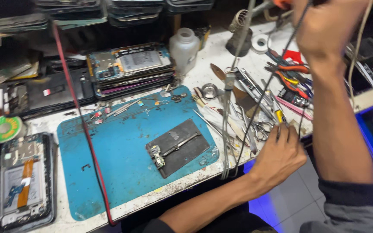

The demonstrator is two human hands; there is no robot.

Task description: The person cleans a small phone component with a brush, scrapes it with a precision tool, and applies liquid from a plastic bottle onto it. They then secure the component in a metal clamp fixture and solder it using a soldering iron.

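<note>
1. My left hand (279,157), at 4 o'clock, has its fingers curled shut on a thin black cable (262,97).
2. My right hand (327,26), at 1 o'clock, is fisted around the cable's upper run.
3. The blue mat (121,146) lies at 7 o'clock and bears a dark metal holder (178,146).

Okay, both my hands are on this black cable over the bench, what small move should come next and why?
Probably draw the black cable clear of the tools. The right hand holds it high, the left hand pinches it low at the bench edge, and it crosses the tweezers and scissors there.
</note>
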